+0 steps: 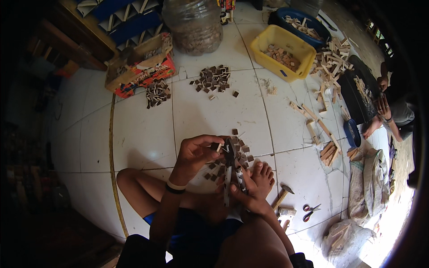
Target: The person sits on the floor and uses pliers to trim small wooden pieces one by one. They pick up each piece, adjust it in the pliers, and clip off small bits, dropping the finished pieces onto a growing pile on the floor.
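Between the thumb and fingers of my left hand is a small dark-brown square piece with a pale edge. My right hand is closed round the handles of a pair of pliers, whose dark jaws are up against a thin pale strip at that piece. Whether the jaws grip the strip is too small to tell. Several loose brown squares lie on the tiles just beyond and under my hands, beside my bare foot.
A hammer and red-handled scissors lie to my right. Ahead are piles of brown squares, a cardboard box, a plastic jar and a yellow basin. Wood offcuts spread far right, near another person's hands.
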{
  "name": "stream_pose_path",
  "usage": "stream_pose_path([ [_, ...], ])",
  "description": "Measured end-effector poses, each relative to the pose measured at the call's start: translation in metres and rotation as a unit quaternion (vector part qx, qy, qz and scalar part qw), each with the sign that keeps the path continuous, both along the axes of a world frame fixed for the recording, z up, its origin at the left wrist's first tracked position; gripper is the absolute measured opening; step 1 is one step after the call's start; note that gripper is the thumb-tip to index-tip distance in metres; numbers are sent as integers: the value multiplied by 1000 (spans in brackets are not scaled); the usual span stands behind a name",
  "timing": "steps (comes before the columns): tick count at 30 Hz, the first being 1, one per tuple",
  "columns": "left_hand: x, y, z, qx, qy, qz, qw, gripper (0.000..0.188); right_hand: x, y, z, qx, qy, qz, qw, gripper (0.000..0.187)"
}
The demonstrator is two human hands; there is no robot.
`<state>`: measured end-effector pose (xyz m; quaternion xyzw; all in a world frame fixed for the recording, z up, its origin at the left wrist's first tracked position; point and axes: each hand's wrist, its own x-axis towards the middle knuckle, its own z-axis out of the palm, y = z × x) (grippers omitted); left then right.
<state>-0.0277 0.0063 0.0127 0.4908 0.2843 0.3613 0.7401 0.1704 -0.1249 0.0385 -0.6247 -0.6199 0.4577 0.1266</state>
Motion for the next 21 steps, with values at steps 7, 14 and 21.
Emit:
stream_pose_path([
  [7, -2, -1, -4, -1, -19, -6, 1000, 32, 3, -6, -16, 31, 44, -6, 999, 71],
  [14, -1, 2, -4, -3, -18, -13, 1000, 32, 5, -7, -27, 29, 117, -23, 992, 72],
  [21, -3, -1, -4, 0, -21, -12, 1000, 33, 2, -16, -39, 119, -78, -25, 990, 73],
])
